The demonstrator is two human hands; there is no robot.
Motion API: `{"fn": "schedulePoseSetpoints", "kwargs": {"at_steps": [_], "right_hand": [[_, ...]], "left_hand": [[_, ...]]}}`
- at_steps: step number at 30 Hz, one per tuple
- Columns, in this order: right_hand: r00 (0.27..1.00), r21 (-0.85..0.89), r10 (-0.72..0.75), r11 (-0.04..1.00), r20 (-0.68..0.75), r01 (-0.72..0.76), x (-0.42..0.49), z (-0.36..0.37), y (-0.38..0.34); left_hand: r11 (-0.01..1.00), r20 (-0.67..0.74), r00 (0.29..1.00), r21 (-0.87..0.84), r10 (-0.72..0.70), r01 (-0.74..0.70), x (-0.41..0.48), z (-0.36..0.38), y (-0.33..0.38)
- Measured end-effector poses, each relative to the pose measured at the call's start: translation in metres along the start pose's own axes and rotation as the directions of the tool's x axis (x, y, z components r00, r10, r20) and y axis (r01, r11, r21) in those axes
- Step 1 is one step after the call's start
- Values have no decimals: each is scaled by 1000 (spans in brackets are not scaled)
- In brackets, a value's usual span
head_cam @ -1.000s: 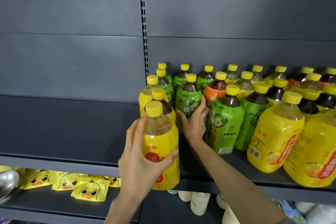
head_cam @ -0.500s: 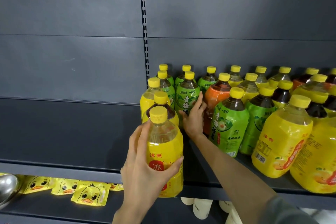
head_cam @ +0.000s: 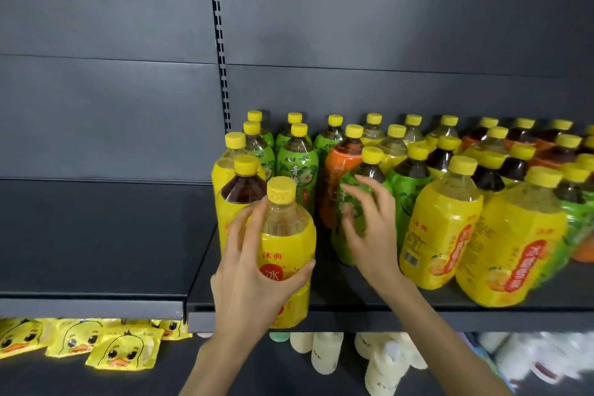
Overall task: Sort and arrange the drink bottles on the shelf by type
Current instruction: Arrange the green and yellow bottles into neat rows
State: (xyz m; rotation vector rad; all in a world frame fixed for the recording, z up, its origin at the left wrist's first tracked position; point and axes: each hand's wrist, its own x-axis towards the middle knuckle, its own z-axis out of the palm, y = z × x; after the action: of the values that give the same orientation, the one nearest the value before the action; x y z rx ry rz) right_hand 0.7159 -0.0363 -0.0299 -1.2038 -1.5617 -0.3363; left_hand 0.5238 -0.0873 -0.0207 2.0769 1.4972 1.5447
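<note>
My left hand (head_cam: 250, 273) grips a yellow-label bottle (head_cam: 286, 235) with clear drink and a yellow cap, upright at the front edge of the dark shelf (head_cam: 353, 305). My right hand (head_cam: 369, 225) is blurred, its fingers spread in front of a green-label bottle (head_cam: 348, 251) in the front row; I cannot tell whether they touch it. Behind stand another green-label bottle (head_cam: 297, 170) and an orange-label bottle (head_cam: 334, 170). Two yellow-label bottles (head_cam: 440, 228) stand at the front right.
Several more yellow-capped bottles with green, orange and yellow labels fill the shelf to the right. The shelf section (head_cam: 96, 235) to the left holds nothing. Below lie yellow duck packets (head_cam: 122, 347) and white bottles (head_cam: 324, 354).
My right hand has left the green-label bottle further back and moved right and forward to the front green-label bottle. My left hand keeps its grip on the yellow-label bottle.
</note>
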Motion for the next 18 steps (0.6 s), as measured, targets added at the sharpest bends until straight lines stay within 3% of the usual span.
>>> {"fn": "schedulePoseSetpoints", "kwargs": {"at_steps": [2, 5, 9, 18], "right_hand": [[994, -65, 104, 992, -32, -106, 5, -1, 12], [956, -28, 286, 958, 61, -285, 7, 2, 26], [957, -81, 282, 958, 68, -276, 4, 4, 33], [964, 22, 257, 966, 75, -259, -19, -29, 29]], "left_hand": [[1000, 7, 1000, -7, 17, -17, 0, 10, 6], [999, 39, 998, 1, 47, -47, 6, 27, 13], [996, 106, 994, 83, 33, -42, 20, 47, 19], [987, 122, 992, 155, 27, -46, 32, 70, 20]]}}
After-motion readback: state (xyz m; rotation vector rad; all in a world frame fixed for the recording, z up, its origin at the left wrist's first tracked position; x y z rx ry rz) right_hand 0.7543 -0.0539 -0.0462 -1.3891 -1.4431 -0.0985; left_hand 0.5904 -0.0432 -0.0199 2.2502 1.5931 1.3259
